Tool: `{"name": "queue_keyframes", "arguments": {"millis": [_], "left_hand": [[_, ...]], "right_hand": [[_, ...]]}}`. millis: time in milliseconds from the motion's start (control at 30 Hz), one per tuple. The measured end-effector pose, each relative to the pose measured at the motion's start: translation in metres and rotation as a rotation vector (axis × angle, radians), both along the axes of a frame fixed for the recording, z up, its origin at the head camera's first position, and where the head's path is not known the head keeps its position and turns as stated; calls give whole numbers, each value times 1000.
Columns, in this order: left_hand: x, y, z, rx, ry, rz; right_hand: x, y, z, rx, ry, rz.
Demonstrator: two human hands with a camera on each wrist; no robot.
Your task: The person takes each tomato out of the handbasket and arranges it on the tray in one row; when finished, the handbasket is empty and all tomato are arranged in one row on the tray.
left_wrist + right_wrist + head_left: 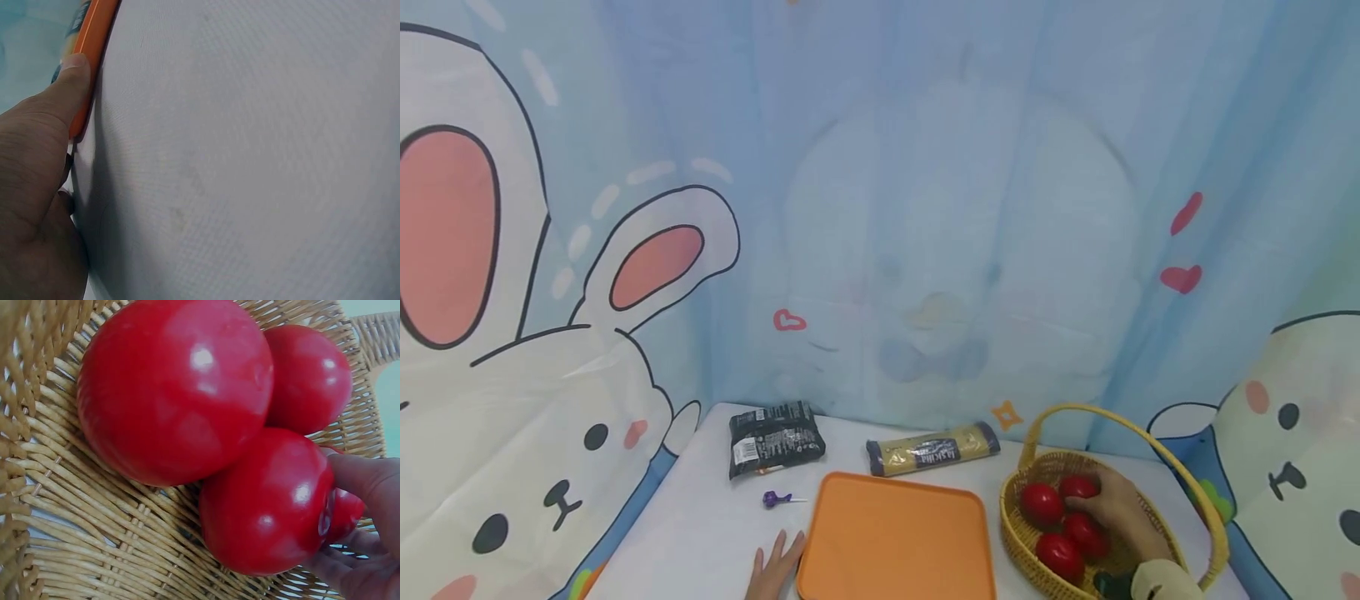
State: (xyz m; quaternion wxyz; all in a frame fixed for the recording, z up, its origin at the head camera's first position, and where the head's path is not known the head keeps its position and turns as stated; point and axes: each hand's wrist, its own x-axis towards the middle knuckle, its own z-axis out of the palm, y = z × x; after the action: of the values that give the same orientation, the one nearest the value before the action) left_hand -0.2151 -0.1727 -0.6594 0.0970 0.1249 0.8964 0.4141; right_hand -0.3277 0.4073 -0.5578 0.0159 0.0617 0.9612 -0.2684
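Right hand (1116, 507) grips red fruit (1078, 484) beside three others (1060, 558).

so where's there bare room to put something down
The visible part of the orange tray is bare. The white table is also free left of the lollipop and left hand. It is crowded in the basket, where four red fruits cluster by the right hand, and tight between basket and tray.

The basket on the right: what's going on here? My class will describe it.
A person's right hand reaches into the wicker basket of four red fruits, its fingers around the rearmost one. The left hand lies at the left edge of the orange tray. Behind the tray lies a gold packet; farther left, a black packet and a lollipop.
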Motion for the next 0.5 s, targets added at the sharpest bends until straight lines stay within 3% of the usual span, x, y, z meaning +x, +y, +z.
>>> {"name": "queue_keyframes", "arguments": {"millis": [200,400,500], "left_hand": [[4,2,2,32,39,3],[5,4,4,55,7,21],[5,4,4,54,-18,15]], "right_hand": [[5,0,10,-8,12,-36],[13,-7,24,-87,31,-86],[18,-12,30,-79,80,-60]]}}
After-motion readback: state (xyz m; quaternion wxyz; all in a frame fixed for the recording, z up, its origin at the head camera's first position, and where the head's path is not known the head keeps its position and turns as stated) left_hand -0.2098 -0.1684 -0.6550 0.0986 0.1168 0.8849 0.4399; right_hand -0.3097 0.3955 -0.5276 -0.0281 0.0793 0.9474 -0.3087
